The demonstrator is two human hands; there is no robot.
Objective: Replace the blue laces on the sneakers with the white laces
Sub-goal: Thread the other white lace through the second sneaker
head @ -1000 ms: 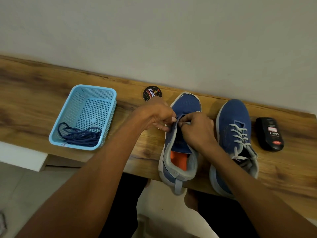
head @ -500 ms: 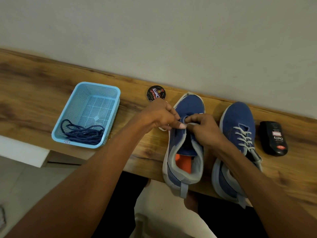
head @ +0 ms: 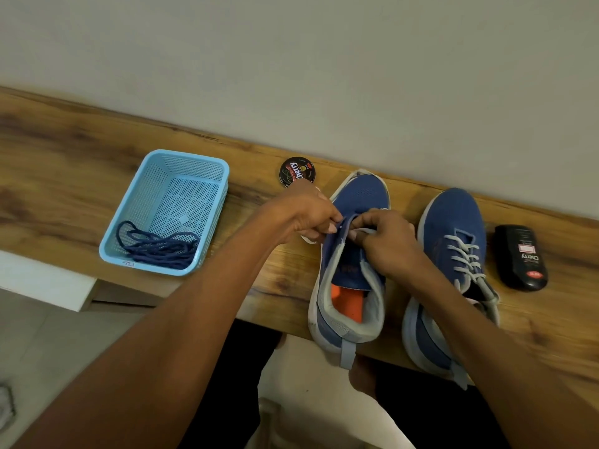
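Our left hand pinches the near eyelet edge of the unlaced sneaker, fingers curled tight; our right hand pinches a bit of white lace there, fingers touching the left's. Just right stands the second sneaker, white-laced. The blue laces lie in the blue basket, well left on the table.

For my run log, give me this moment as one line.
stage: lacing left sneaker | left hand: pinching eyelet edge | right hand: pinching white lace | right sneaker: white-laced | blue laces: in basket
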